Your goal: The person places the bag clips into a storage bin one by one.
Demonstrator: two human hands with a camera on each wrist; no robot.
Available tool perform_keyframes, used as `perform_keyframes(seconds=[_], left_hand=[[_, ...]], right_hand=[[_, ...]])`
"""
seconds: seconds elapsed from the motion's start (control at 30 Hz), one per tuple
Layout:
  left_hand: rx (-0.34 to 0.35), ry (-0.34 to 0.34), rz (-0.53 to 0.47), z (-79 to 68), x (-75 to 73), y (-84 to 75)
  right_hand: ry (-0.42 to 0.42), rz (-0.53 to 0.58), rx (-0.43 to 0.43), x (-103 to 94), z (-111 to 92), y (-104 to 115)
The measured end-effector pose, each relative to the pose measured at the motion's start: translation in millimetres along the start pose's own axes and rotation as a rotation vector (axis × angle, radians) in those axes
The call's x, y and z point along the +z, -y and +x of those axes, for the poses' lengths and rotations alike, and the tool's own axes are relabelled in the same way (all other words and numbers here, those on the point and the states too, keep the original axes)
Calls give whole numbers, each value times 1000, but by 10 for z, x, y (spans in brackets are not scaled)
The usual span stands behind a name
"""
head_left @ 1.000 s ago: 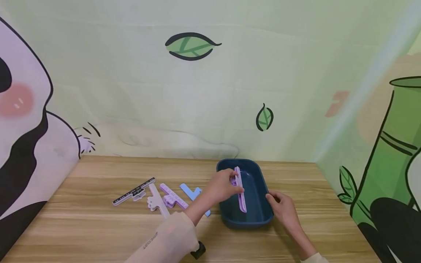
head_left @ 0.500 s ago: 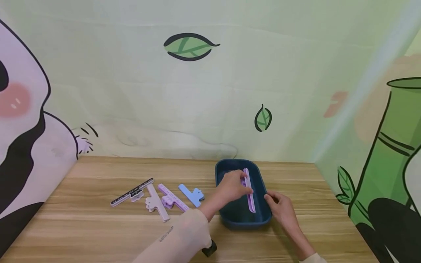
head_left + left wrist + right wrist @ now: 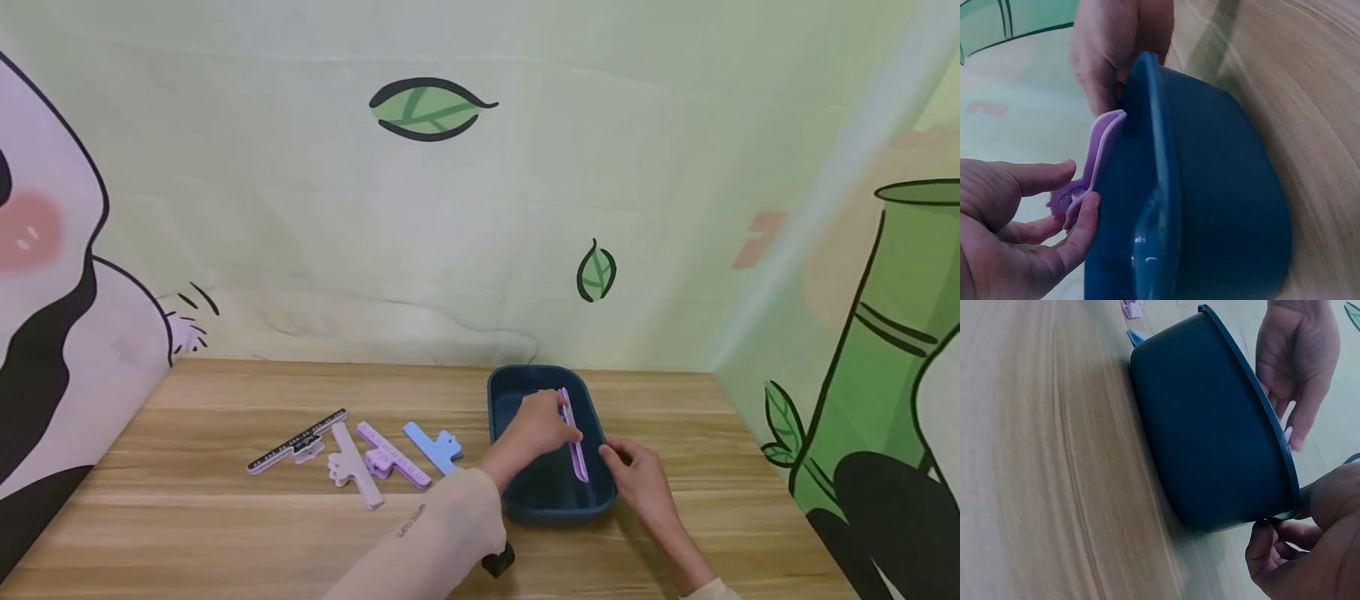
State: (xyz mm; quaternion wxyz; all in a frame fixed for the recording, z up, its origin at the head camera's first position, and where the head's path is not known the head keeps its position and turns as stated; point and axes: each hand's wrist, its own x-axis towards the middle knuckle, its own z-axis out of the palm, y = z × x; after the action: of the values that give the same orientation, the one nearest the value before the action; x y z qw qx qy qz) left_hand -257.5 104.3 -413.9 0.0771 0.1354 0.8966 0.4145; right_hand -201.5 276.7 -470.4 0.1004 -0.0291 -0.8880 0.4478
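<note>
In the head view my left hand (image 3: pixel 538 427) pinches a purple ruler-style clip (image 3: pixel 577 458) over the inside of a dark blue plastic bin (image 3: pixel 558 514). The left wrist view shows thumb and fingers on the handles of the purple clip (image 3: pixel 1100 147), beside the bin's rim (image 3: pixel 1163 125). Whether the clip touches the bin floor, I cannot tell. At the bin's right side my right hand (image 3: pixel 642 479) holds the rim. In the right wrist view, the thumb and fingers of that hand (image 3: pixel 1329 544) pinch the rim of the bin (image 3: pixel 1210 425).
Left of the bin on the wooden table (image 3: pixel 187 533) lie a black-and-white ruler clip (image 3: pixel 296 443), a pale clip (image 3: pixel 357 468), another purple clip (image 3: pixel 394 455) and a blue clip (image 3: pixel 435 448). A printed cloth backdrop (image 3: pixel 337 208) stands behind the table.
My left hand has moved right with the purple clip, further over the bin, then slightly lower. The blue clip on the table has come more into sight. The right hand keeps its hold.
</note>
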Motion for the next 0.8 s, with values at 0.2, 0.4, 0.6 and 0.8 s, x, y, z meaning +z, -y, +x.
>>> perform_keyframes(seconds=[0.2,0.4,0.6,0.8], left_hand=[[-25,9,-7,58,85,44],[-29,9,18,81,160,62],[-47,24,41,119,231,85],[-73,61,97,165,297,107]], right_hand=[[-5,2,-6,18,-7,-13],[-13,10,-21,12,-12,-23],[-13,14,0,8,-11,-23],[-1,8,-2,12,-3,-7]])
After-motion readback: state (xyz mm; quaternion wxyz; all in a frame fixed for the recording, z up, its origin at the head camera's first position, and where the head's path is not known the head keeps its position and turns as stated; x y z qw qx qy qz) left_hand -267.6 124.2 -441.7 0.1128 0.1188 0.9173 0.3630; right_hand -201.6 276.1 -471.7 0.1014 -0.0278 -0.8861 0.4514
